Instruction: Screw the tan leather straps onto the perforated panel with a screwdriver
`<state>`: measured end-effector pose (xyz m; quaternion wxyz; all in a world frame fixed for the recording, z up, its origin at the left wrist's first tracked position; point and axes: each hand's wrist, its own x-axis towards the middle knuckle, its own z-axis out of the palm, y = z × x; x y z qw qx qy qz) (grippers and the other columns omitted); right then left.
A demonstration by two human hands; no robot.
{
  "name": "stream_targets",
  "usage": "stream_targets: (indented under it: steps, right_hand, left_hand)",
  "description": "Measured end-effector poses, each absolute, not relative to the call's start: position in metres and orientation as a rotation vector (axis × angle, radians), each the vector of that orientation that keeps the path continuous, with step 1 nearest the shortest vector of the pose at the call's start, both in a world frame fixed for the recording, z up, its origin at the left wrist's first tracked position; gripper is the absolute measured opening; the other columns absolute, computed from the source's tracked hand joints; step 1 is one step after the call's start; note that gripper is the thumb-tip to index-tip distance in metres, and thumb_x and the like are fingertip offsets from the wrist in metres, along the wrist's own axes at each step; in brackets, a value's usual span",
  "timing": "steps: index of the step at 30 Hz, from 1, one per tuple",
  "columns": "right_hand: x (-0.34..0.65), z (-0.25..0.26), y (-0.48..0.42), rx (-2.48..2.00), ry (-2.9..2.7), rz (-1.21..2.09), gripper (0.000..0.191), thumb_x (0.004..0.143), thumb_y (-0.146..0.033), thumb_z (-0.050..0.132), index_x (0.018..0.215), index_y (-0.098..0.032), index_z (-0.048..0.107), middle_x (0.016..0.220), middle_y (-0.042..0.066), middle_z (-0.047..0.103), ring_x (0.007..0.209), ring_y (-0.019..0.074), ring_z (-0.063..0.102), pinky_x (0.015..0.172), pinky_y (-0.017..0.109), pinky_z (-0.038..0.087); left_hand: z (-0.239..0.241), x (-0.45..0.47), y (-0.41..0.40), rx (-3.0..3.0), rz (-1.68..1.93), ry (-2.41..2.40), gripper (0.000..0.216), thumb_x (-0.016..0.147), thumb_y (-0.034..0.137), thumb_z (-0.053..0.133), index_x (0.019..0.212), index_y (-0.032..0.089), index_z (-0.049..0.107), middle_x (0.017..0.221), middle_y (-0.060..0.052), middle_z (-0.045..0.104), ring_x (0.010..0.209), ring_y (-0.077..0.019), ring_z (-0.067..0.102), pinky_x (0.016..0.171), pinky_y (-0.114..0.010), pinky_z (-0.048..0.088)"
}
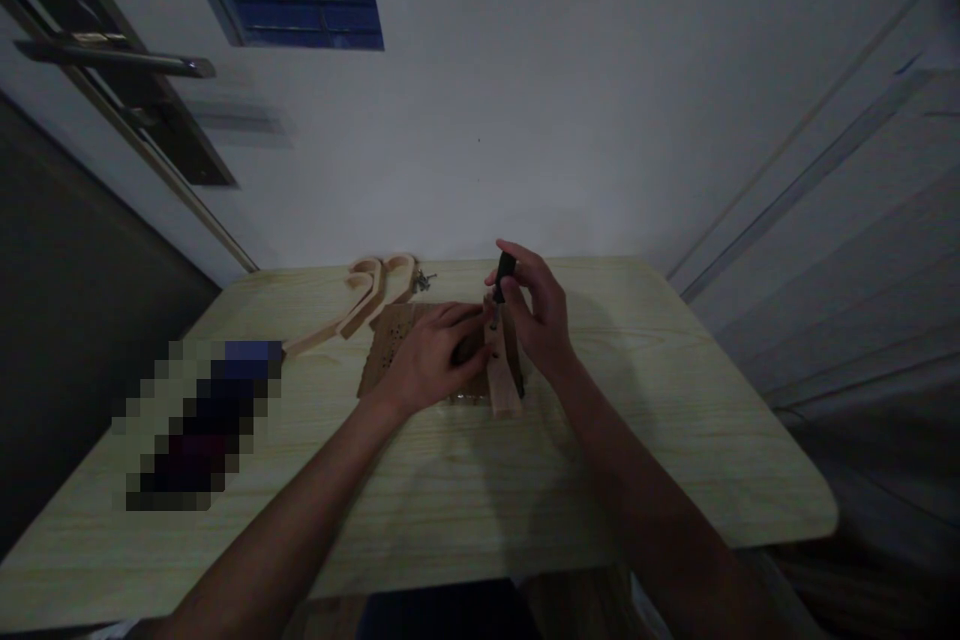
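Observation:
My right hand (538, 315) is closed round a small tool with a black handle (505, 272), held upright with its tip down on a narrow wooden strip (502, 388). My left hand (435, 355) lies curled on a brown wooden board with small holes (390, 345) and steadies the strip with its fingertips. The board rests on a pale wooden table (420, 480).
Curved wooden pieces (371, 295) lie behind the board, with a small heap of screws (424, 278) beside them. A blurred-out dark object (199, 420) sits at the table's left. A door with a metal handle (120, 60) stands at the far left; a white wall lies behind.

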<state>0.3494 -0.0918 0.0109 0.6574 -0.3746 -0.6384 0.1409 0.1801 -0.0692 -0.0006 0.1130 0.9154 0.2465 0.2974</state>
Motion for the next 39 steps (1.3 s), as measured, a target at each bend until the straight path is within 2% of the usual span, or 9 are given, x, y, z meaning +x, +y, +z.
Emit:
stream_targets:
  steps: [5,13,16,20,22,25,32,36,39]
  right_hand:
    - [0.342,0.009,-0.091,-0.871,-1.461,0.271,0.030,0.093,-0.030,0.053,0.122,-0.028,0.062,0.113,0.003,0.068,0.087,0.0140,0.066,0.079,0.032,0.056]
    - [0.342,0.004,-0.090,-0.962,-1.398,0.068,0.026,0.086,-0.031,0.066,0.112,-0.027,0.066,0.096,0.001,0.066,0.077,0.0146,0.060,0.074,0.033,0.055]
    - [0.343,0.008,-0.093,-0.962,-1.454,0.051,0.029,0.089,-0.030,0.061,0.118,-0.027,0.063,0.100,0.003,0.067,0.085,0.0160,0.061,0.079,0.034,0.054]
    - [0.342,0.010,-0.098,-0.871,-1.505,0.271,0.033,0.098,-0.030,0.043,0.129,-0.027,0.055,0.119,0.006,0.066,0.104,0.0177,0.065,0.090,0.038,0.054]
    - [0.341,0.008,-0.098,-0.831,-1.483,0.378,0.033,0.099,-0.031,0.040,0.128,-0.028,0.055,0.118,0.005,0.066,0.097,0.0162,0.069,0.084,0.035,0.057]
    - [0.339,0.005,-0.095,-0.848,-1.414,0.346,0.029,0.097,-0.031,0.047,0.124,-0.029,0.058,0.107,0.003,0.068,0.080,0.0132,0.069,0.072,0.031,0.059]
    - [0.339,0.003,-0.090,-0.975,-1.410,0.052,0.029,0.088,-0.032,0.061,0.117,-0.029,0.062,0.096,0.003,0.064,0.085,0.0177,0.060,0.075,0.037,0.055]
    - [0.341,0.004,-0.092,-0.937,-1.426,0.136,0.030,0.089,-0.032,0.061,0.119,-0.032,0.061,0.103,0.003,0.065,0.087,0.0176,0.061,0.077,0.036,0.055]
    - [0.342,0.004,-0.094,-0.879,-1.441,0.269,0.031,0.095,-0.034,0.049,0.125,-0.030,0.057,0.114,0.005,0.065,0.091,0.0173,0.064,0.080,0.037,0.056]
  left_hand:
    - [-0.001,0.180,-0.068,2.694,0.814,0.719,0.039,0.086,0.029,0.059,0.122,0.014,0.064,0.129,-0.014,0.063,0.120,-0.0302,0.057,0.102,-0.050,0.048]
    - [-0.003,0.180,-0.069,2.693,0.833,0.760,0.042,0.087,0.031,0.060,0.126,0.016,0.062,0.128,-0.013,0.064,0.120,-0.0296,0.057,0.102,-0.050,0.048]
    - [0.000,0.180,-0.070,2.685,0.805,0.749,0.040,0.087,0.030,0.059,0.124,0.016,0.063,0.128,-0.013,0.064,0.120,-0.0292,0.057,0.103,-0.050,0.047]
    - [0.002,0.180,-0.071,2.679,0.798,0.750,0.040,0.087,0.029,0.059,0.124,0.017,0.064,0.129,-0.013,0.063,0.120,-0.0292,0.058,0.103,-0.050,0.047]
    - [0.002,0.181,-0.071,2.676,0.802,0.766,0.041,0.087,0.029,0.059,0.126,0.017,0.063,0.129,-0.013,0.063,0.120,-0.0295,0.058,0.103,-0.050,0.047]
    - [0.001,0.181,-0.071,2.673,0.789,0.773,0.042,0.086,0.028,0.061,0.126,0.017,0.063,0.130,-0.013,0.063,0.121,-0.0296,0.056,0.104,-0.049,0.047]
    - [0.004,0.181,-0.072,2.670,0.803,0.745,0.037,0.087,0.027,0.059,0.123,0.019,0.064,0.128,-0.011,0.064,0.118,-0.0288,0.058,0.101,-0.051,0.047]
    - [0.004,0.181,-0.072,2.665,0.786,0.746,0.035,0.087,0.027,0.058,0.121,0.019,0.065,0.126,-0.010,0.065,0.117,-0.0275,0.058,0.102,-0.049,0.047]
    - [0.002,0.181,-0.071,2.662,0.796,0.752,0.038,0.088,0.028,0.058,0.124,0.018,0.063,0.128,-0.011,0.064,0.118,-0.0277,0.058,0.102,-0.048,0.047]
